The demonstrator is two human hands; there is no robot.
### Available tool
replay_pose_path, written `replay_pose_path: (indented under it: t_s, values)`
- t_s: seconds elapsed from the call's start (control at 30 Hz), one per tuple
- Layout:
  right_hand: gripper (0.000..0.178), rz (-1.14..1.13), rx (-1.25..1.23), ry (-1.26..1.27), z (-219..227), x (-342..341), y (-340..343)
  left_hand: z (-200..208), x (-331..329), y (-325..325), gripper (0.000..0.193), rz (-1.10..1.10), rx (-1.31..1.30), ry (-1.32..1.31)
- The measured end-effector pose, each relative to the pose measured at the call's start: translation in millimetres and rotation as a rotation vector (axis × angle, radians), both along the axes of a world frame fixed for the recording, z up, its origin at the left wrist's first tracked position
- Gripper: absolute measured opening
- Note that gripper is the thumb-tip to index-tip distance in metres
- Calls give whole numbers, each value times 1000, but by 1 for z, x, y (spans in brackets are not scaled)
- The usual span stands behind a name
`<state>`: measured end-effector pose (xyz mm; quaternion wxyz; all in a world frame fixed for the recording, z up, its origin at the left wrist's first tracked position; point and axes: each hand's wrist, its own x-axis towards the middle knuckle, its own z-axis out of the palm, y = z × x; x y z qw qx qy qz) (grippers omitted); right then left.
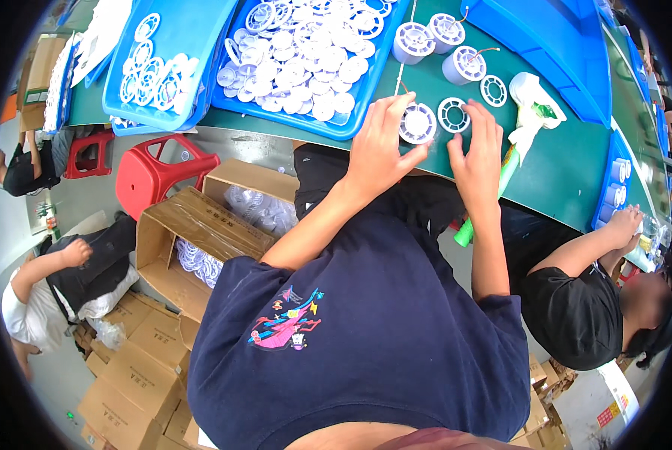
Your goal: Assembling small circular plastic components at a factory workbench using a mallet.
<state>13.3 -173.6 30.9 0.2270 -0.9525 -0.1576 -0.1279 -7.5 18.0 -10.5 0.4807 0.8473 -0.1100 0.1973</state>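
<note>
My left hand point(377, 154) is closed around a white round cup-shaped part point(417, 124), its spoked face turned up and a thin wire at its upper edge. Beside it, my right hand point(477, 154) has a flat white ring with slots point(454, 115) at its fingertips, just right of the cup-shaped part and apart from it. Beyond my hands, several similar white cup-shaped parts point(465, 65) with thin wires stand on the green table point(557, 172). Another slotted ring point(493, 91) lies near my right fingers.
A blue tray point(343, 131) heaped with white discs and a blue bin point(115, 90) of rings lie left. Right are a green-handled object point(508, 169) wrapped in white and a large blue tray point(553, 52). Cartons point(163, 255), a red stool point(148, 176) and co-workers surround me.
</note>
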Motion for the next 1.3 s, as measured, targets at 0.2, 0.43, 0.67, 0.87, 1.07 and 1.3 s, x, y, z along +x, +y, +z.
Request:
replay_pose_path:
  t_s: [0.2, 0.43, 0.67, 0.87, 1.07, 1.3]
  values:
    - [55, -22, -51, 22, 0, 5, 4, 4, -1, -2, 81, 5, -62, -23]
    - [64, 107, 345, 59, 32, -8, 19, 2, -3, 1, 85, -1, -80, -7]
    - [68, 245, 276, 59, 29, -10, 36, 1, -3, 0, 85, 5, -79, -13]
    - [67, 258, 249, 35, 26, -12, 36, -2, -3, 0, 84, 6, -68, -13]
    - [65, 246, 228, 8, 28, -11, 43, -1, -1, -1, 81, 24, -76, -56]
    - [63, 231, 232, 17, 29, -13, 44, -3, -2, -1, 80, 23, -70, -65]
